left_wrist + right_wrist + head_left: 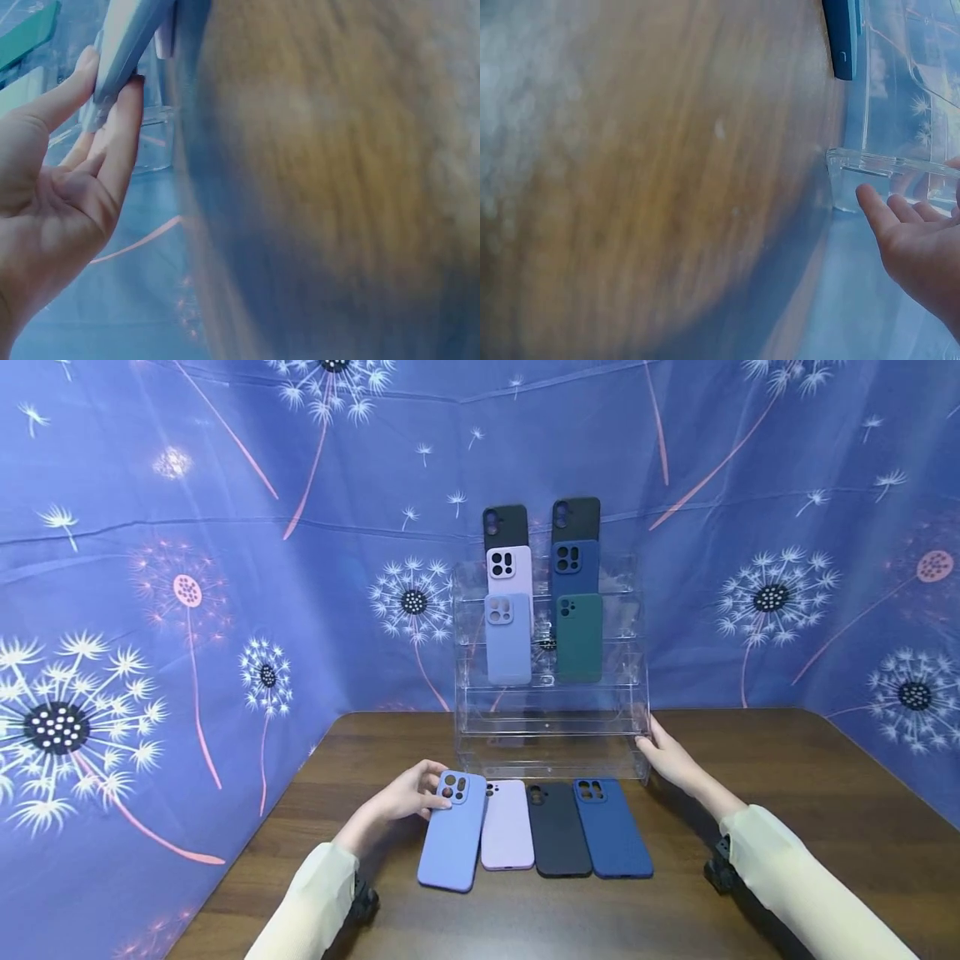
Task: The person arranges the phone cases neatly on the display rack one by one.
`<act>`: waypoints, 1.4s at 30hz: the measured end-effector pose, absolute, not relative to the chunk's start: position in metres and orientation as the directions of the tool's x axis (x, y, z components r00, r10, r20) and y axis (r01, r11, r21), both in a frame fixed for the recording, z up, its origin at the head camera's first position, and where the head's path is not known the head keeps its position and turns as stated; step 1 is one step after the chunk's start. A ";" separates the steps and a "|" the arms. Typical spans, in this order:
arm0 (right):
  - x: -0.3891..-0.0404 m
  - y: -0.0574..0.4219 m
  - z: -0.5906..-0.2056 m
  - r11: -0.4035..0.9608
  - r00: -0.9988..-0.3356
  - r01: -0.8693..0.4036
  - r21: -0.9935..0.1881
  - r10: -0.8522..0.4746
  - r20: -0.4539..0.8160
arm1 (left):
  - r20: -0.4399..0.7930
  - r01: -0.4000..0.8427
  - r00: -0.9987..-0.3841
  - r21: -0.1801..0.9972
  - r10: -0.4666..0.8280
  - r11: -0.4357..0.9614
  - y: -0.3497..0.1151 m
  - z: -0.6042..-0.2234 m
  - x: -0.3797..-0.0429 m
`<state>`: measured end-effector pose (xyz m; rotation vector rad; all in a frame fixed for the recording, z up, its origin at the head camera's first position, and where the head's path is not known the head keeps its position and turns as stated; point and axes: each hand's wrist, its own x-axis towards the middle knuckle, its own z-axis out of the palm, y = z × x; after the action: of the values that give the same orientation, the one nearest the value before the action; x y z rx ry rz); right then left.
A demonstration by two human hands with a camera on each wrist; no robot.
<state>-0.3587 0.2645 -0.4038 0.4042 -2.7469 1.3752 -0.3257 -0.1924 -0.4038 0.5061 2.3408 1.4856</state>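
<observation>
My left hand pinches a periwinkle-blue phone case by its upper left edge, thumb on the camera-cutout side and fingers behind. In the left wrist view the case appears edge-on between thumb and fingers. My right hand holds the right side of a clear tiered display stand, its thumb at the front edge and its fingers along the outer side. Beside the held case lie a pale lilac phone case, a black phone case and a dark blue phone case.
Upright in the stand's upper tiers are two columns of phone cases, including a light blue case, a green case and a white-pink case. The wooden table meets a blue dandelion-print cloth behind and at the sides.
</observation>
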 end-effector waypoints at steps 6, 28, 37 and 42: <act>-0.355 0.266 -0.406 0.584 -0.971 -0.222 -0.781 -0.205 0.123 | 0.000 0.139 -0.904 0.945 0.427 0.295 -0.193 -0.396 -0.323; -0.359 0.266 -0.405 0.562 -0.967 -0.236 -0.793 -0.220 0.132 | 0.199 0.225 -0.941 0.972 0.274 0.065 -0.174 -0.352 -0.333; -0.358 0.266 -0.406 0.574 -0.968 -0.238 -0.783 -0.209 0.141 | 0.246 0.258 -0.934 0.966 0.260 0.012 -0.154 -0.330 -0.350; -0.358 0.267 -0.406 0.566 -0.968 -0.239 -0.789 -0.204 0.147 | 0.282 0.299 -0.933 0.953 0.225 0.041 -0.144 -0.318 -0.360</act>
<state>-0.3584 0.2668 -0.4064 0.3888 -2.7456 1.3916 -0.3598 -0.1437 -0.3183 0.5807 2.3059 2.1364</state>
